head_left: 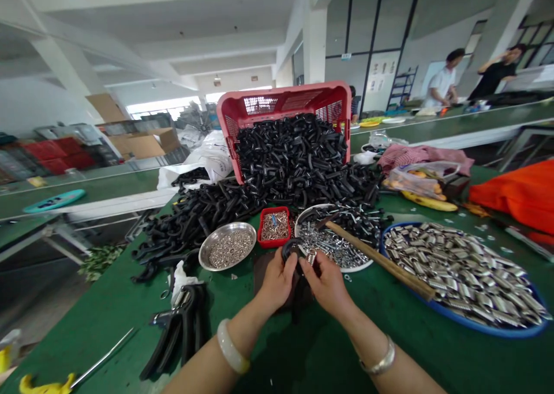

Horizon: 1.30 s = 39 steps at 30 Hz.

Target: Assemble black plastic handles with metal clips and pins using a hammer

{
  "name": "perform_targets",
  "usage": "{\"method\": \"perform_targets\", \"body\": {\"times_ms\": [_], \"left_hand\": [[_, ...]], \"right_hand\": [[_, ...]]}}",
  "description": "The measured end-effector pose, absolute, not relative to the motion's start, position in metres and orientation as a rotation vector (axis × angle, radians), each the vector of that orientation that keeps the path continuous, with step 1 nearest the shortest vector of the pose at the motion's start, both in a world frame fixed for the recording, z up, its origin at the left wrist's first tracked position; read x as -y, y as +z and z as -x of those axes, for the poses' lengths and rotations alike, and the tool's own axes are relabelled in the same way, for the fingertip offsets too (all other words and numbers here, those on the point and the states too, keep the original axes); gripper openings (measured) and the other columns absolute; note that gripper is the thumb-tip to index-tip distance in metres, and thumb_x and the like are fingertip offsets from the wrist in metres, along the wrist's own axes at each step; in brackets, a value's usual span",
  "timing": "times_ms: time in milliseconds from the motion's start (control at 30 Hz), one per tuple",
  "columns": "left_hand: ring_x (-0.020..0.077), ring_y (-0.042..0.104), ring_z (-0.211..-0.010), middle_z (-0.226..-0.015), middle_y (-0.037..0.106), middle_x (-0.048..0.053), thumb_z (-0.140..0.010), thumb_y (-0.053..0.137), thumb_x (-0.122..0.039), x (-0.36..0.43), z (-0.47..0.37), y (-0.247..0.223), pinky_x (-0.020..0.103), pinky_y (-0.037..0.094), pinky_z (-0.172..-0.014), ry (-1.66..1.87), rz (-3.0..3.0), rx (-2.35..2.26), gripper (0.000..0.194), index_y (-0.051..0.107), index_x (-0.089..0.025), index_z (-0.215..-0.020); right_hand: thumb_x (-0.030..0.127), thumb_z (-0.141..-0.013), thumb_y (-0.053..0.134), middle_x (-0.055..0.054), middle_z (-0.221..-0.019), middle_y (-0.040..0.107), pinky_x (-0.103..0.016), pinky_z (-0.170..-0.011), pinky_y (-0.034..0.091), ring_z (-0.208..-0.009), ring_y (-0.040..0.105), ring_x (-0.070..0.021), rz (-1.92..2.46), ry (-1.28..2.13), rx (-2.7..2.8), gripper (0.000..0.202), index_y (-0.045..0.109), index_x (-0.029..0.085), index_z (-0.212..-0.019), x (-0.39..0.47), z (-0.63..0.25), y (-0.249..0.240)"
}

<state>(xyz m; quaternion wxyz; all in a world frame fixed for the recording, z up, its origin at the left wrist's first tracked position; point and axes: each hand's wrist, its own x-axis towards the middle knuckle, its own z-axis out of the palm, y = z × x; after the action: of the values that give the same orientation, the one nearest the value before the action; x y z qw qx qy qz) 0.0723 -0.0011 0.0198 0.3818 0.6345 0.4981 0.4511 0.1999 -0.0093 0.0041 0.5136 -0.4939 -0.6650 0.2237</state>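
Observation:
In the middle of the green table (142,296), my left hand (275,280) is closed around a black curved plastic handle part (291,246). My right hand (328,284) pinches a metal coil spring (310,256) close to that part; whether the two touch cannot be made out. Beneath both hands lies a dark block (261,270), partly covered by them. Just beyond are a red tray of small pins (275,243), a steel bowl of tiny metal pieces (228,261) and a white basin of bolts (367,262). A blue basin of springs (467,325) stands to the right.
A pink crate (229,102) spills black parts across the table's back. A hammer (381,260) rests over the white basin. Assembled black grippers (186,327) and a yellow-handled screwdriver (101,358) lie left. Bananas (428,201) and orange cloth (519,192) are right; people (444,85) stand behind.

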Motion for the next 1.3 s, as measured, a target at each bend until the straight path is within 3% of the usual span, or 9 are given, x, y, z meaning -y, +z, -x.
{"method": "perform_targets", "body": {"times_ms": [133, 400, 700, 1133, 1300], "left_hand": [[0.0171, 0.057, -0.077, -0.085, 0.062, 0.006, -0.082, 0.039, -0.041, -0.001, -0.075, 0.024, 0.028, 0.042, -0.073, 1.152, -1.644, -1.243, 0.031, 0.053, -0.014, -0.092], [0.0186, 0.054, -0.096, -0.096, 0.063, 0.006, -0.083, 0.036, -0.034, 0.004, -0.081, 0.023, 0.027, 0.04, -0.085, 1.181, -1.362, -1.284, 0.03, 0.056, -0.015, -0.093], [0.02, 0.056, -0.095, -0.105, 0.061, 0.006, -0.082, 0.042, -0.041, -0.015, -0.07, 0.021, 0.028, 0.045, -0.077, 1.267, -1.26, -1.231, 0.033, 0.052, -0.017, -0.103], [0.0217, 0.059, -0.079, -0.082, 0.062, 0.006, -0.079, 0.048, -0.041, -0.029, -0.059, 0.021, 0.03, 0.045, -0.067, 1.234, -1.455, -1.376, 0.031, 0.051, -0.018, -0.1], [0.0202, 0.057, -0.082, -0.086, 0.062, 0.007, -0.082, 0.042, -0.04, -0.025, -0.06, 0.003, 0.031, 0.043, -0.074, 1.244, -1.502, -1.366, 0.027, 0.052, -0.017, -0.094]], "right_hand": [[0.035, -0.084, 0.044, -0.001, -0.066, 0.056, -0.024, -0.057, 0.039, -0.06, 0.051, -0.0131, 1.173, 0.529, 1.579, 0.02, 0.049, 0.018, -0.076, 0.008, -0.197, 0.005], [0.041, -0.083, 0.044, 0.0, -0.058, 0.052, -0.024, -0.051, 0.033, -0.055, 0.049, -0.0139, 1.276, 0.413, 1.775, 0.025, 0.045, 0.02, -0.069, 0.0, -0.207, 0.037], [0.04, -0.083, 0.043, -0.001, -0.058, 0.054, -0.024, -0.051, 0.033, -0.053, 0.049, -0.0137, 1.304, 0.362, 1.799, 0.025, 0.045, 0.02, -0.067, -0.012, -0.197, 0.036], [0.039, -0.083, 0.042, -0.001, -0.058, 0.053, -0.024, -0.05, 0.032, -0.052, 0.047, -0.0131, 1.289, 0.331, 1.798, 0.024, 0.047, 0.02, -0.069, -0.03, -0.186, 0.033], [0.037, -0.082, 0.043, -0.003, -0.062, 0.055, -0.026, -0.054, 0.034, -0.056, 0.048, -0.0151, 1.279, 0.292, 1.951, 0.022, 0.05, 0.018, -0.071, -0.034, -0.188, 0.03]]}}
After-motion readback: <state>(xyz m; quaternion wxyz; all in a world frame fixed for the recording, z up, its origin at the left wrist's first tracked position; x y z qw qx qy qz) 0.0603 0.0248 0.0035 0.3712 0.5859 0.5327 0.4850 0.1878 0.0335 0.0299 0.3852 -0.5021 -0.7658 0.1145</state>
